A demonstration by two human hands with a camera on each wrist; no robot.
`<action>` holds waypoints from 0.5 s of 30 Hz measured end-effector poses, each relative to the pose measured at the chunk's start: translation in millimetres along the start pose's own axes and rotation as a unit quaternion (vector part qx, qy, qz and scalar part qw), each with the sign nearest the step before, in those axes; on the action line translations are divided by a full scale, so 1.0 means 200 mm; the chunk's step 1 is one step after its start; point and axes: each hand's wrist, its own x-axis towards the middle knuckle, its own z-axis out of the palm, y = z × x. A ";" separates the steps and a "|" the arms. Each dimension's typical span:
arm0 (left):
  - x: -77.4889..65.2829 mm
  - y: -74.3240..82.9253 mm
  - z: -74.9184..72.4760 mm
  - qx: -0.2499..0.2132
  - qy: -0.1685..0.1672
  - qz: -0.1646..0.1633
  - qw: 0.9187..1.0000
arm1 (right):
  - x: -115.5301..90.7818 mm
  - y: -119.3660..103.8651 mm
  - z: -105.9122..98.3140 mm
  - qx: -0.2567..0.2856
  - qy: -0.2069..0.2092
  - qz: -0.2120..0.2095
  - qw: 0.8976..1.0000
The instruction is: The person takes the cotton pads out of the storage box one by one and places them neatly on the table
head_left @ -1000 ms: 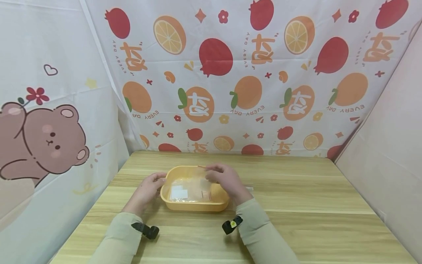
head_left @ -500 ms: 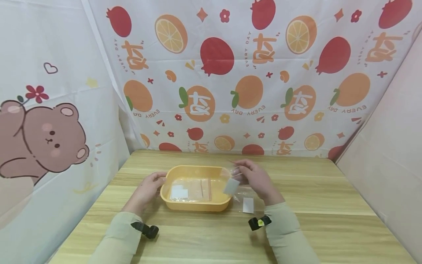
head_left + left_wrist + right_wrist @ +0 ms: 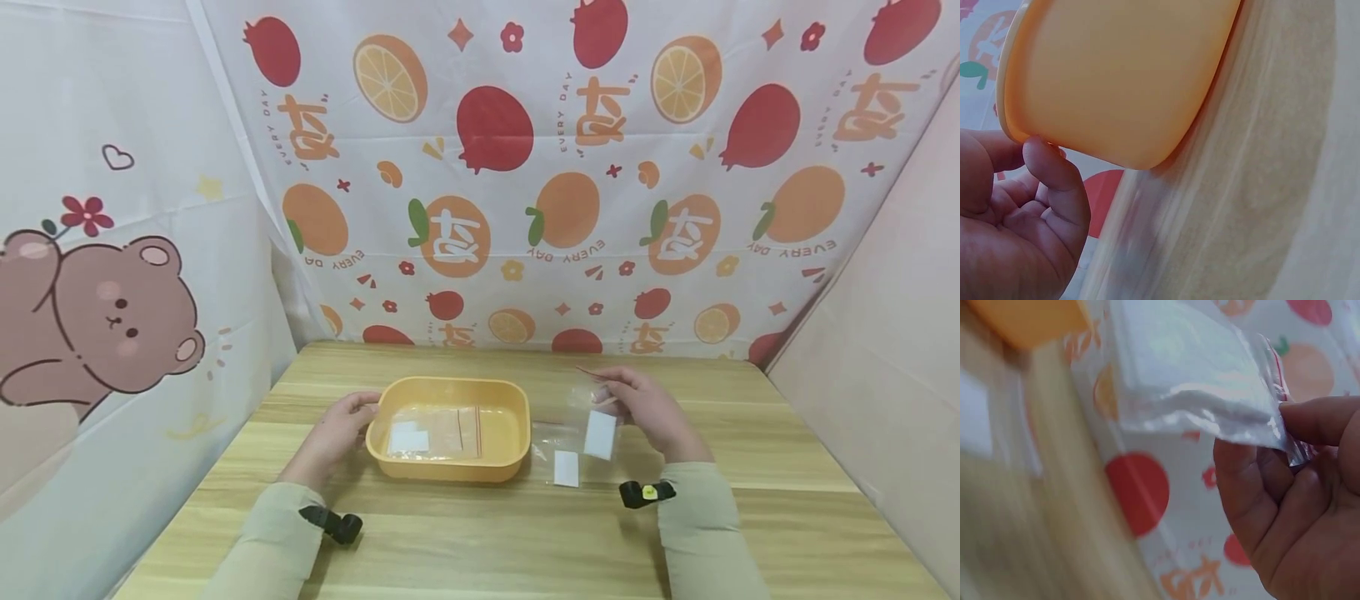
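A yellow plastic tray (image 3: 450,472) stands on the table. My left hand (image 3: 337,433) pinches its left rim; in the left wrist view the fingertips (image 3: 1041,153) meet at the tray's edge (image 3: 1116,94). In the tray lies a clear zip-lock bag (image 3: 442,433) with white pieces in it; I cannot tell whether it is one bag or a few stacked. My right hand (image 3: 648,408) pinches another zip-lock bag (image 3: 600,435) by its red-lined top corner, a white piece inside it. The right wrist view shows this bag (image 3: 1191,375) hanging between thumb and fingers.
One more zip-lock bag (image 3: 566,468) with a white piece lies on the wooden table (image 3: 465,542), just right of the tray. Behind the table hangs a fruit-print cloth (image 3: 495,208), and a bear-print cloth (image 3: 120,317) hangs at the left.
My right hand has moved from over the tray to the right, carrying a zip-lock bag out past the tray's right side. The left hand stays at the tray's left rim.
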 end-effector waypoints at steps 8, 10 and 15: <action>-0.01 0.01 0.00 -0.004 -0.001 0.001 1.000 | 0.01 0.18 -0.09 -0.112 -0.022 0.026 0.993; -0.01 0.00 0.00 -0.003 -0.002 0.002 1.000 | 0.02 0.22 -0.10 -0.137 -0.032 0.025 0.990; 0.00 0.00 0.00 -0.001 -0.001 -0.001 1.000 | 0.02 0.28 -0.10 -0.129 -0.043 0.042 0.990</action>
